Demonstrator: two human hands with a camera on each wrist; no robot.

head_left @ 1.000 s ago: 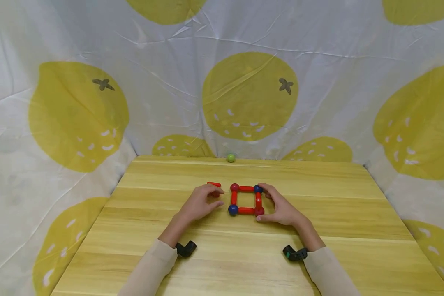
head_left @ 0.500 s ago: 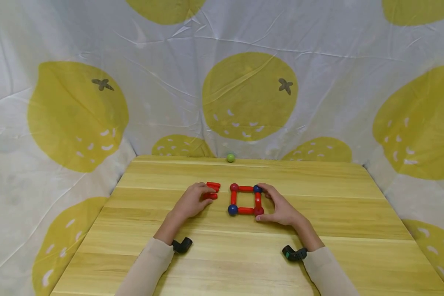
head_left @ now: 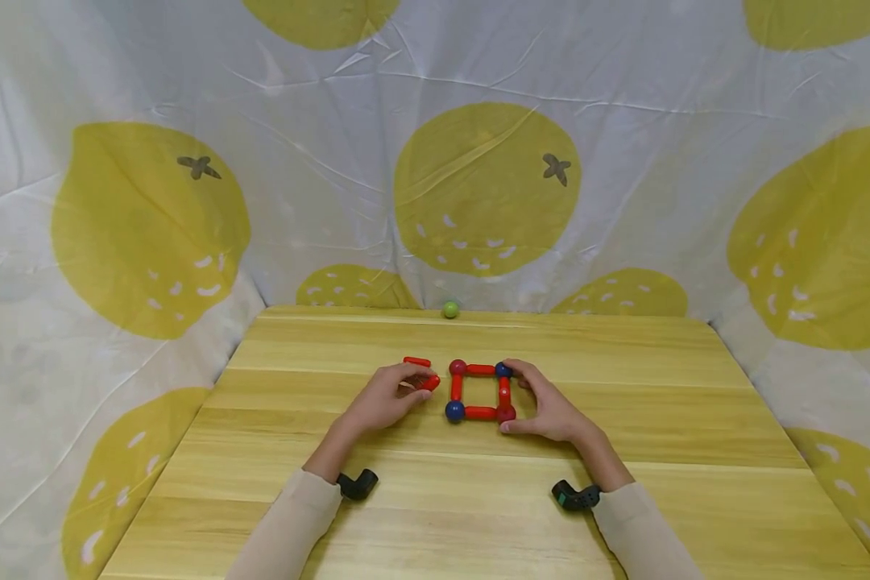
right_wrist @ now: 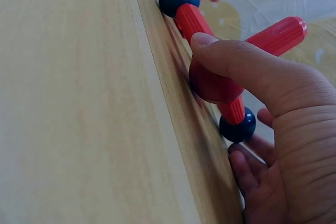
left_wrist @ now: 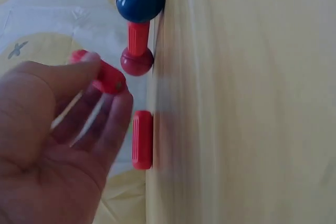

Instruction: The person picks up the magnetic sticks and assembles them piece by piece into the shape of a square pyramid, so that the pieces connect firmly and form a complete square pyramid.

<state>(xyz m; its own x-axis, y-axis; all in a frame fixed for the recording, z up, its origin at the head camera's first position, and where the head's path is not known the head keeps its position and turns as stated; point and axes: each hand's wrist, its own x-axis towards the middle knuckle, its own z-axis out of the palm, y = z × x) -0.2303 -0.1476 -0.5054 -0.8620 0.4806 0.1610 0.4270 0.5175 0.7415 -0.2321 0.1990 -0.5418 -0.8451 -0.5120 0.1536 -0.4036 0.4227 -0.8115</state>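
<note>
A square frame of red magnetic sticks (head_left: 481, 412) joined by two dark red balls (head_left: 457, 367) and two blue balls (head_left: 455, 411) lies flat on the table. My left hand (head_left: 386, 396) pinches a loose red magnetic stick (left_wrist: 110, 78) between thumb and fingers, just left of the frame and apart from it. My right hand (head_left: 551, 407) spans the frame's right side, thumb on the near dark red ball (right_wrist: 215, 82), fingertips at the far blue ball (right_wrist: 238, 125). From that near ball another red stick (right_wrist: 281, 35) juts upward, partly hidden by the thumb.
Another red stick (head_left: 416, 362) lies on the wooden table (head_left: 623, 379) behind my left hand. A green ball (head_left: 450, 309) sits at the table's back edge, against a lemon-print cloth (head_left: 319, 185) that hangs behind and at both sides.
My left hand drew back left to the loose sticks, then came a little rightward with one pinched in its fingers. The right hand and the frame stay put.
</note>
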